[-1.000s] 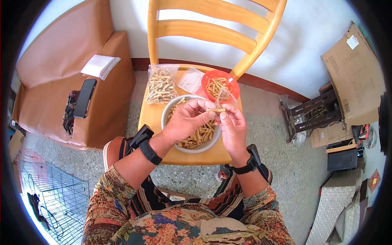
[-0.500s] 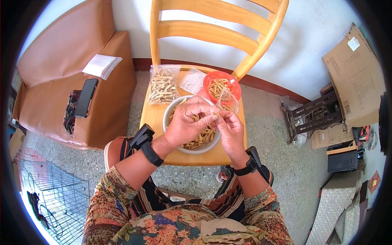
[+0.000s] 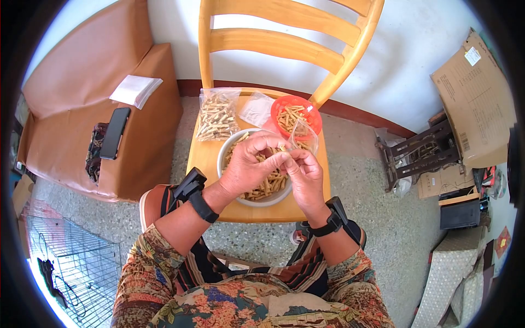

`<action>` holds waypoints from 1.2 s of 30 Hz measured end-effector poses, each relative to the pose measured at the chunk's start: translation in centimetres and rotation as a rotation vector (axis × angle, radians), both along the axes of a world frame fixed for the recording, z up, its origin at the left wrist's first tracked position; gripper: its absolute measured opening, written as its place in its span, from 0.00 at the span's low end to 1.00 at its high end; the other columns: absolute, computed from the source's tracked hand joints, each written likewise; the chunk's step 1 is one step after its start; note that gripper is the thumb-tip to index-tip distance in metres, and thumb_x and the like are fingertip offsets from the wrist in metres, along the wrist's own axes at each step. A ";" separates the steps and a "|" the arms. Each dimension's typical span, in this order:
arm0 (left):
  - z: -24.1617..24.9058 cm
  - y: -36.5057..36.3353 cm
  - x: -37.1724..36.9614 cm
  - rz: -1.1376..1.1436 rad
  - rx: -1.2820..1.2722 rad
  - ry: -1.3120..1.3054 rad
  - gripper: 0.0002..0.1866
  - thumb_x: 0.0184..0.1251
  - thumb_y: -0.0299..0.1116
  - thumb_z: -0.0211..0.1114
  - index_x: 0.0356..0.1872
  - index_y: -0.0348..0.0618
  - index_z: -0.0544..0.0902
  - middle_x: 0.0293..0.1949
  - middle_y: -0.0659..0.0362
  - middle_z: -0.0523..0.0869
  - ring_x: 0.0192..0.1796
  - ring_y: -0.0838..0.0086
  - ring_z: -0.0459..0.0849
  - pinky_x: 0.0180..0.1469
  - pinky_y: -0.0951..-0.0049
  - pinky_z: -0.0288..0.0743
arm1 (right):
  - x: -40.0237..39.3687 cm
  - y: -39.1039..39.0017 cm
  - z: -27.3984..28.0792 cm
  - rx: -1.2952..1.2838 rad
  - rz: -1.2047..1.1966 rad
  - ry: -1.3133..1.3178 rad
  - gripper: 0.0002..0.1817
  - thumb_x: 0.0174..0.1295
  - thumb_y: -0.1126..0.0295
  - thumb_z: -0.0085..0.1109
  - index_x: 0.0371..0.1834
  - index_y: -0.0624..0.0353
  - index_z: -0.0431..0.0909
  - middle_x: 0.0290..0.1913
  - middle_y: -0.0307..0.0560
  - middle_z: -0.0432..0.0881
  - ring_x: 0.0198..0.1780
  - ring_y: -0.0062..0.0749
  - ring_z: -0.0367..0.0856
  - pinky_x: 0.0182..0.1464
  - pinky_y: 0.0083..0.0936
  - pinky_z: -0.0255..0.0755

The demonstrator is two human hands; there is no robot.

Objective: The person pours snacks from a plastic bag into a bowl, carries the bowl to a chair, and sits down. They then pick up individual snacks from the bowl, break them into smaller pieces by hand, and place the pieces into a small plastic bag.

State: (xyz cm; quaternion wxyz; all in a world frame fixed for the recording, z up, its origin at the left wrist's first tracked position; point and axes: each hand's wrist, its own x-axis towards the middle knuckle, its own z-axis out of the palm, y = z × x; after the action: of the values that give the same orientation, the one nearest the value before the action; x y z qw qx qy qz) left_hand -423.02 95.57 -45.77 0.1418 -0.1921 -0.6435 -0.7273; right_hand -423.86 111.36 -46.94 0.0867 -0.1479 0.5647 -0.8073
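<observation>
My left hand (image 3: 249,165) and my right hand (image 3: 307,177) meet fingertip to fingertip above a white bowl (image 3: 221,164). Both are closed in a pinch around one short tan stick piece (image 3: 283,147), mostly hidden by the fingers. Many similar tan stick pieces (image 3: 267,187) fill the bowl below. Behind the bowl at the left lies a clear plastic bag (image 3: 219,115) full of such pieces. A red basket (image 3: 313,115) to the right also holds some. Against its near side is an open clear bag (image 3: 304,136), partly behind my right hand.
Everything stands on a wooden chair (image 3: 216,210). A flat packet (image 3: 256,109) lies at its back. To the left, a brown sofa (image 3: 156,131) bears a phone (image 3: 115,133) and white plastic bags (image 3: 135,90). A wire cage (image 3: 76,262) and cardboard box (image 3: 476,104) stand at the sides.
My fingertips have shifted slightly, and the end of the tan stick piece shows more plainly above them. The bowl, bags and basket stay in place.
</observation>
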 end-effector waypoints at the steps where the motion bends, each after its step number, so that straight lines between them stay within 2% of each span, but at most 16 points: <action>1: -0.1 0.1 0.1 -0.001 -0.001 0.000 0.08 0.62 0.25 0.66 0.42 0.42 0.82 0.39 0.61 0.82 0.41 0.79 0.81 0.42 0.77 0.76 | 0.0 0.0 0.0 0.001 0.004 -0.008 0.08 0.64 0.72 0.60 0.43 0.60 0.75 0.38 0.36 0.78 0.37 0.15 0.75 0.42 0.15 0.73; 4: 0.0 0.3 0.4 0.016 0.021 -0.022 0.06 0.61 0.26 0.67 0.39 0.40 0.82 0.38 0.60 0.82 0.36 0.83 0.79 0.36 0.82 0.76 | 0.1 -0.1 0.0 0.003 0.009 -0.029 0.07 0.63 0.72 0.60 0.42 0.59 0.74 0.37 0.36 0.78 0.37 0.15 0.75 0.42 0.15 0.74; 7: 0.4 0.1 0.5 0.075 -0.091 0.024 0.06 0.60 0.26 0.67 0.37 0.40 0.83 0.36 0.60 0.82 0.37 0.81 0.79 0.39 0.79 0.75 | 0.3 -0.1 -0.1 0.017 0.007 -0.048 0.07 0.63 0.71 0.60 0.40 0.59 0.73 0.35 0.36 0.78 0.35 0.15 0.75 0.41 0.15 0.74; 9: 0.4 -0.1 0.2 0.175 -0.252 0.236 0.06 0.59 0.24 0.67 0.36 0.42 0.81 0.34 0.59 0.83 0.39 0.77 0.80 0.43 0.74 0.74 | 0.4 -0.2 -0.2 0.029 0.000 -0.056 0.07 0.63 0.71 0.61 0.39 0.58 0.73 0.34 0.35 0.78 0.34 0.15 0.76 0.41 0.15 0.74; 12: 0.6 0.0 0.2 0.214 -0.303 0.259 0.06 0.57 0.23 0.68 0.35 0.42 0.81 0.33 0.60 0.82 0.37 0.75 0.80 0.43 0.72 0.74 | 0.4 -0.3 -0.3 0.026 0.003 -0.045 0.07 0.63 0.70 0.61 0.38 0.58 0.72 0.33 0.35 0.77 0.33 0.16 0.76 0.40 0.15 0.75; 13: 0.6 0.1 0.3 0.213 -0.304 0.260 0.06 0.57 0.23 0.68 0.35 0.42 0.81 0.33 0.60 0.82 0.37 0.75 0.80 0.43 0.72 0.74 | 0.4 -0.3 -0.2 0.031 -0.002 -0.056 0.07 0.63 0.70 0.61 0.38 0.58 0.73 0.32 0.36 0.77 0.33 0.16 0.76 0.39 0.15 0.75; 15: 0.5 0.4 0.5 0.175 -0.196 0.084 0.07 0.57 0.23 0.68 0.36 0.43 0.81 0.33 0.61 0.82 0.37 0.75 0.80 0.43 0.73 0.74 | 0.5 -0.4 -0.3 0.032 -0.010 -0.066 0.07 0.63 0.69 0.61 0.38 0.58 0.73 0.32 0.36 0.77 0.33 0.16 0.76 0.39 0.15 0.76; 18: 0.4 0.4 0.5 0.168 -0.234 0.049 0.07 0.57 0.23 0.67 0.36 0.43 0.81 0.33 0.61 0.81 0.38 0.75 0.80 0.43 0.73 0.74 | 0.5 -0.4 -0.3 0.009 -0.015 -0.079 0.08 0.64 0.69 0.61 0.38 0.58 0.72 0.34 0.37 0.78 0.34 0.16 0.77 0.39 0.15 0.76; 24: 1.0 0.3 0.3 0.194 -0.344 0.214 0.07 0.54 0.20 0.68 0.34 0.43 0.84 0.32 0.61 0.84 0.37 0.73 0.80 0.43 0.72 0.74 | 0.2 -0.3 -1.0 -0.022 0.000 -0.082 0.09 0.63 0.67 0.61 0.39 0.59 0.72 0.36 0.38 0.79 0.36 0.16 0.77 0.41 0.17 0.77; 34: 1.2 0.4 0.5 0.205 -0.355 0.181 0.08 0.53 0.20 0.68 0.34 0.43 0.84 0.30 0.61 0.84 0.37 0.72 0.81 0.43 0.72 0.74 | 0.2 -0.5 -1.2 -0.077 0.009 -0.115 0.10 0.64 0.66 0.61 0.40 0.59 0.73 0.36 0.37 0.79 0.35 0.16 0.77 0.39 0.16 0.75; 36: 1.1 0.5 0.5 0.195 -0.348 0.147 0.08 0.55 0.21 0.68 0.36 0.42 0.83 0.32 0.61 0.83 0.38 0.75 0.81 0.43 0.73 0.74 | 0.2 -0.7 -1.0 -0.096 -0.008 -0.115 0.10 0.64 0.66 0.61 0.40 0.59 0.73 0.35 0.37 0.79 0.35 0.16 0.76 0.39 0.16 0.75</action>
State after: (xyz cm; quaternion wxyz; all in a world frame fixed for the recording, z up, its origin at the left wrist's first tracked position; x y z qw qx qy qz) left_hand -422.55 96.04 -44.66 0.2229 -0.2031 -0.7630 -0.5718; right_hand -423.61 110.70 -47.90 0.1089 -0.1030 0.5201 -0.8409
